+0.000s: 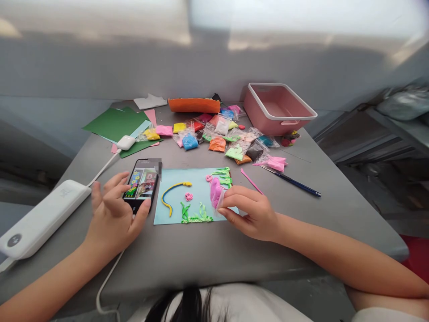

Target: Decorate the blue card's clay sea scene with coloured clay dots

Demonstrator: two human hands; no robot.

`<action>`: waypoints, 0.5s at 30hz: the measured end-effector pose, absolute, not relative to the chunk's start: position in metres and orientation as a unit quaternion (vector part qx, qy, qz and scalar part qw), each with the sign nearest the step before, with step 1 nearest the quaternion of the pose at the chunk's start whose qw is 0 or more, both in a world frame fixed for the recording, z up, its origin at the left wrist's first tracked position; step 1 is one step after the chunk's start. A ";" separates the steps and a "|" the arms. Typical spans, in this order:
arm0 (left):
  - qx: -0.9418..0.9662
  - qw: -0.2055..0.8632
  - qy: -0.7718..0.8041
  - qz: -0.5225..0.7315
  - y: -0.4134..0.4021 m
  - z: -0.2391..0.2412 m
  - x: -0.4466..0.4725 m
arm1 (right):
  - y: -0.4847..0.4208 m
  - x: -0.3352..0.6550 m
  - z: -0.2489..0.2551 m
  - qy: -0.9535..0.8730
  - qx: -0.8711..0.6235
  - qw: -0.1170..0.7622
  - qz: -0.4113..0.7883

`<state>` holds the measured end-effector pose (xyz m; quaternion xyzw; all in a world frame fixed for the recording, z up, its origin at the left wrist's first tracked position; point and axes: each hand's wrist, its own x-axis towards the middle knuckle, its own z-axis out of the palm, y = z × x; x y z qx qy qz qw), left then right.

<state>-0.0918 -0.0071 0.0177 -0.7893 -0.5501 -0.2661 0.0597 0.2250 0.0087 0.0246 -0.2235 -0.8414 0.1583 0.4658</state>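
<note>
Purple clay-like stuff in a clear packet (216, 193), pinched between thumb and fingertips of the right hand (253, 212); clock centred on the light-blue sheet (174, 199), 12 pointing away from the person. Packet held over the sheet's 3 o'clock side, right hand coming in from between 3 and 4. Left hand (112, 219) at 8, fingers loosely spread and grasping nothing, beside and partly over a phone (142, 185) at 9; cannot tell whether the thumb touches it. Phone screen lit, colourful pictures showing. On the sheet: curved yellow-and-blue strip (163, 197) at 9, small pink figure (189, 197) near the centre, second pink figure (209, 179) at 1, green weed-like shapes (185, 212) along 6, more green in the far right corner. Pink stick (250, 180) on the table (335, 223) between 2 and 3; dark blue pen-like tool (295, 182) at 3, farther out. Loose heap of coloured packets (190, 141) from 11 round to 2. Beyond them, orange object (194, 106) at 12 and pink bin (264, 118) between 1 and 2. Green sheets (115, 123) between 10 and 11; long white device (50, 219) between 8 and 9, cabled to a white plug (126, 142).
</note>
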 end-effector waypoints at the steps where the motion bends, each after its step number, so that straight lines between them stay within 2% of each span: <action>1: -0.795 0.055 -0.538 -0.275 -0.008 0.019 -0.090 | 0.009 0.225 0.025 -0.841 -0.223 0.466 0.159; 6: -0.821 0.020 -0.491 -0.290 -0.008 0.016 -0.086 | 0.009 0.225 0.025 -0.843 -0.221 0.464 0.161; 12: -0.783 0.070 -0.569 -0.242 -0.006 0.021 -0.089 | 0.009 0.226 0.026 -0.842 -0.222 0.465 0.161; 15: -0.793 0.067 -0.546 -0.262 -0.007 0.024 -0.088 | 0.008 0.226 0.027 -0.843 -0.219 0.464 0.162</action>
